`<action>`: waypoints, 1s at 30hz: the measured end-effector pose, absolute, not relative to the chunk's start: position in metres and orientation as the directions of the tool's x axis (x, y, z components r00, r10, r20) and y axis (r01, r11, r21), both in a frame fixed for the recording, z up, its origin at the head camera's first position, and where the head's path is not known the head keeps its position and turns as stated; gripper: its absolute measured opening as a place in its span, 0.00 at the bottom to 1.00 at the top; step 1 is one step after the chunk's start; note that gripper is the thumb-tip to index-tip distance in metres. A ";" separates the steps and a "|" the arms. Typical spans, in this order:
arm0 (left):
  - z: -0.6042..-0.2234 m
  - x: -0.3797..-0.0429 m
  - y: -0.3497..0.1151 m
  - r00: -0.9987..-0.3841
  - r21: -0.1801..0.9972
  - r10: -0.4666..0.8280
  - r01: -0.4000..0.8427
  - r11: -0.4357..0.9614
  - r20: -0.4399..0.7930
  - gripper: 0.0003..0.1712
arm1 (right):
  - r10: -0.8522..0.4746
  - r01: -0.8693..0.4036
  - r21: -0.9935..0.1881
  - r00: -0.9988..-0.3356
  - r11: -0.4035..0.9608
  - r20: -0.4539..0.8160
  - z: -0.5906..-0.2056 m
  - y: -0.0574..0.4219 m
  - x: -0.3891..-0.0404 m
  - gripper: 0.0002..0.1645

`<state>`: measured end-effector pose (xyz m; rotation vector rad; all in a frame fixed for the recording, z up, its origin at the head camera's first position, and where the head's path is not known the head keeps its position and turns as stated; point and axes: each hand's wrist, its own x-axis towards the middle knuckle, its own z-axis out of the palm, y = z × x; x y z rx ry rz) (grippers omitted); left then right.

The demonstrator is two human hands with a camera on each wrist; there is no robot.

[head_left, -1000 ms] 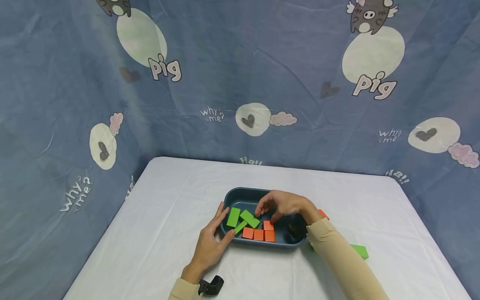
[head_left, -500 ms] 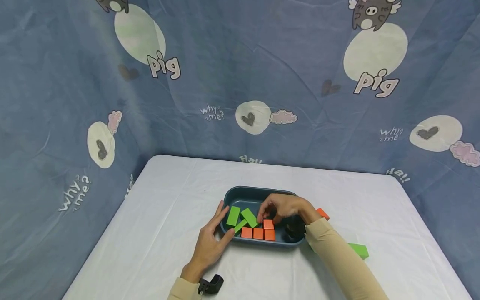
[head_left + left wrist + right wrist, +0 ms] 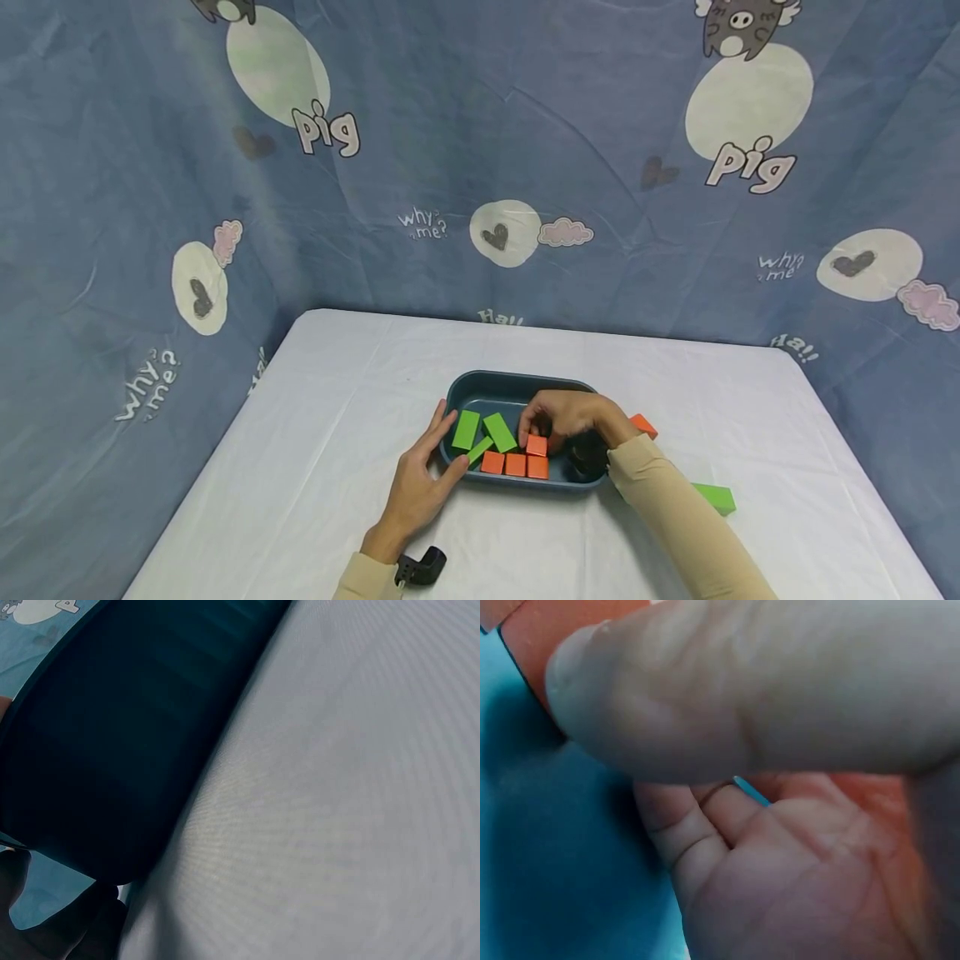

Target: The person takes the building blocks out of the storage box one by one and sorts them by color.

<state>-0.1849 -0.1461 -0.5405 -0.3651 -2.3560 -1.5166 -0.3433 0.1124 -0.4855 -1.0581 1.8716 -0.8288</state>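
A dark blue tray (image 3: 487, 400) stands on the white table. My left hand (image 3: 416, 487) rests at its left end, fingers nearly straight along the side and thumb at the near rim. Inside, my right hand (image 3: 570, 414) pinches an orange block (image 3: 537, 445) between thumb and fingers; in the right wrist view the thumb (image 3: 667, 697) overlaps orange blocks. That block sits at the back of a row of orange blocks (image 3: 515, 464) by the near wall. Several green blocks, one of them a flat green block (image 3: 466, 429), lie loose in the tray's left part.
Right of the tray, an orange block (image 3: 643, 426) and a green block (image 3: 716, 497) lie on the white table (image 3: 315, 467), partly hidden by the right arm. A patterned blue curtain (image 3: 375, 275) hangs behind the table.
My right hand has lowered toward the near wall, and its fingers have closed in on the orange block. One green block has turned slightly. The left hand stays at the tray's end.
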 end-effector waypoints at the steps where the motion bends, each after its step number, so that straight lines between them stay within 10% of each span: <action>1: -0.540 -0.185 -0.146 -0.917 0.832 0.045 0.380 0.405 0.397 0.38 | -0.889 -0.356 -0.829 -0.322 0.432 -0.325 -0.485 0.113 -0.343 0.31; 30: -0.540 -0.184 -0.143 -0.932 0.854 0.020 0.340 0.392 0.362 0.40 | -0.858 -0.367 -0.900 -0.514 0.235 -0.014 -0.446 0.140 -0.337 0.26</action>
